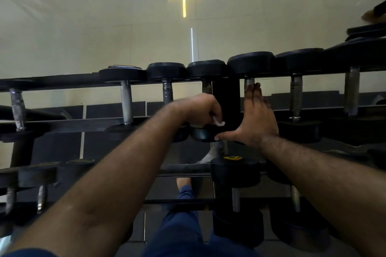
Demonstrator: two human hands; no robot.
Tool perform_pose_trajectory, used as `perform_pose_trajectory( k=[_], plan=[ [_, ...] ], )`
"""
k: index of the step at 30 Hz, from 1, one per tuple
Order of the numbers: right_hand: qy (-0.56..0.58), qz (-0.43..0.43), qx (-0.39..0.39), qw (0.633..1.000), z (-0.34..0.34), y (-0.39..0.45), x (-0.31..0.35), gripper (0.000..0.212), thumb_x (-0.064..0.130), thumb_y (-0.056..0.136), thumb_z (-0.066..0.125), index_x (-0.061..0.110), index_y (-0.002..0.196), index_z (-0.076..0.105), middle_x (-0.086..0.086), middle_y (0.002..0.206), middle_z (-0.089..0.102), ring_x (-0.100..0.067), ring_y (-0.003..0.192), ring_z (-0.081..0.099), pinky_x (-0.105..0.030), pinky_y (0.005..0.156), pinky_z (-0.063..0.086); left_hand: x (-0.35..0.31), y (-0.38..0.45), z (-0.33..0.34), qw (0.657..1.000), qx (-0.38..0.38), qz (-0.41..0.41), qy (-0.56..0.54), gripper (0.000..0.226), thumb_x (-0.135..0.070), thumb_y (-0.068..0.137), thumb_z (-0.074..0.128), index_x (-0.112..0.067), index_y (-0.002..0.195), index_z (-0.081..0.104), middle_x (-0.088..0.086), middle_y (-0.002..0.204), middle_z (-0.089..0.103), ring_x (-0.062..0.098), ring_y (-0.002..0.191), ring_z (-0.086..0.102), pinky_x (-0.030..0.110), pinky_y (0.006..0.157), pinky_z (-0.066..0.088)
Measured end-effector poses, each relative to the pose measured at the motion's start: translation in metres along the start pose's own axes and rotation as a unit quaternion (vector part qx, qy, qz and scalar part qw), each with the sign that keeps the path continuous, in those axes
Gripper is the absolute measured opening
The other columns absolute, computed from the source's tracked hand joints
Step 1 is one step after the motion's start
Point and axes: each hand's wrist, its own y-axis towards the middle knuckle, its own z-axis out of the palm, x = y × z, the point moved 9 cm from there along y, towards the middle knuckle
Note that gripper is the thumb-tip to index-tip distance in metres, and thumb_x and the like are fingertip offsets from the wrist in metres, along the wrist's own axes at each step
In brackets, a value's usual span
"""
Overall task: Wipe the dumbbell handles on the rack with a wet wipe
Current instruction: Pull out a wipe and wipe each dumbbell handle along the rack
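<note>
Under the curled left hand (200, 108), the wet wipe (218, 122) protrudes.

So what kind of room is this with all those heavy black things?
Most likely a gym. Rows of dumbbells sit on a tiered metal rack, with dark rubber floor tiles below.

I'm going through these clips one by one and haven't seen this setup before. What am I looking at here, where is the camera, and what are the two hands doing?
There is no machine: a person wears one wide-angle camera on the head, looking down over both bare arms. In front stands a dumbbell rack with rows of black dumbbells. The left hand is curled round the handle of one dumbbell, and a bit of white wet wipe pokes out of the grip. The right hand lies flat with straight fingers on the neighbouring dumbbell handle, holding nothing. The person's blue trousers show below.
</note>
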Motion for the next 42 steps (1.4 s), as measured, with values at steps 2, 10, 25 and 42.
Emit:
perform_pose_trajectory(
  k=[2,10,25,42],
  plan=[
    [-0.003,-0.004,-0.002,1.0,0.0,-0.001,0.001,0.183,0.108,0.034,0.065,0.009,0.169,-0.009,-0.019,0.178,-0.004,-0.034,0.166,0.005,-0.049,0.134,0.015,0.03,-0.017,-0.013,0.999,-0.01,-0.041,-0.011,0.023,-0.013,0.087,0.075,-0.034,0.094,0.079,-0.019,0.09,0.07,0.005,0.084,0.067,0.026,0.078,0.056],
    [-0.021,-0.001,0.001,1.0,0.001,0.0,0.002,0.182,0.112,0.034,0.058,0.008,0.168,-0.009,-0.019,0.178,-0.003,-0.035,0.165,0.006,-0.051,0.133,0.019,0.035,-0.028,0.015,0.979,-0.14,-0.15,-0.009,0.025,-0.005,0.085,0.067,-0.021,0.099,0.08,0.004,0.099,0.076,0.026,0.093,0.073,0.037,0.086,0.061],
    [-0.008,0.0,0.002,1.0,0.0,-0.002,0.004,0.183,0.11,0.036,0.062,0.009,0.168,-0.014,-0.018,0.178,-0.008,-0.033,0.166,0.002,-0.05,0.134,0.015,0.02,-0.039,-0.003,0.909,-0.414,-0.024,0.051,0.031,-0.001,0.077,0.07,-0.021,0.1,0.08,0.003,0.089,0.077,0.032,0.074,0.072,0.036,0.063,0.056],
    [-0.009,-0.004,0.002,1.0,0.009,0.004,-0.002,0.185,0.111,0.036,0.059,0.01,0.166,-0.024,-0.017,0.177,-0.021,-0.034,0.165,-0.014,-0.053,0.134,0.002,0.022,-0.065,0.014,0.98,-0.199,0.003,0.002,0.035,-0.009,0.088,0.068,-0.03,0.114,0.08,-0.006,0.109,0.079,0.014,0.103,0.072,0.028,0.095,0.055]
  ],
)
